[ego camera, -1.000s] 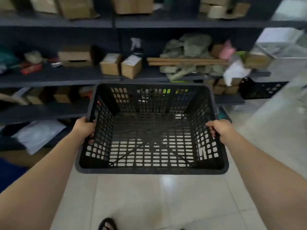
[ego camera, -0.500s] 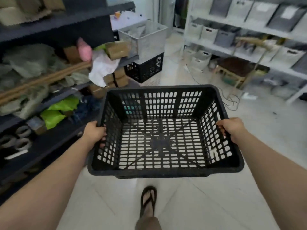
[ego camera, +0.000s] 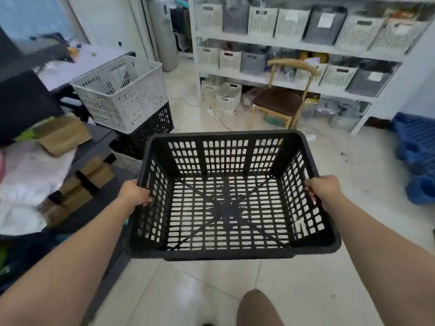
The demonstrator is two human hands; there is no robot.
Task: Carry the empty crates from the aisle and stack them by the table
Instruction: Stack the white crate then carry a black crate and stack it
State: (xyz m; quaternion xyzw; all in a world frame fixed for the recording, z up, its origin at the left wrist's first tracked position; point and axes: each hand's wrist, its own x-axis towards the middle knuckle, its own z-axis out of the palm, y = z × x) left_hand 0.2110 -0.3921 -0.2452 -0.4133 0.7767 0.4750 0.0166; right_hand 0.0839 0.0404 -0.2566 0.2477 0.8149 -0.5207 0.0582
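I hold an empty black slotted crate [ego camera: 226, 161] level in front of me, above the tiled floor. My left hand [ego camera: 134, 192] grips its left rim and my right hand [ego camera: 323, 188] grips its right rim. Ahead on the left stands a stack of crates: a white crate [ego camera: 122, 92] sits on a black crate [ego camera: 153, 128], with another pale crate [ego camera: 127, 161] partly visible underneath. The stack stands beside a white table [ego camera: 77, 64] at the far left.
A dark shelf unit [ego camera: 94, 142] with cardboard boxes and white bags lines the left side. A wooden chair [ego camera: 280, 102] and a white rack of bins [ego camera: 294, 43] stand ahead. Blue plastic pallets [ego camera: 416, 156] lie at the right. My knee [ego camera: 256, 307] shows below.
My view has swung right from the dark shelves toward the open room. The crate stack and table have come closer, and both hands keep the same grip on the black crate.
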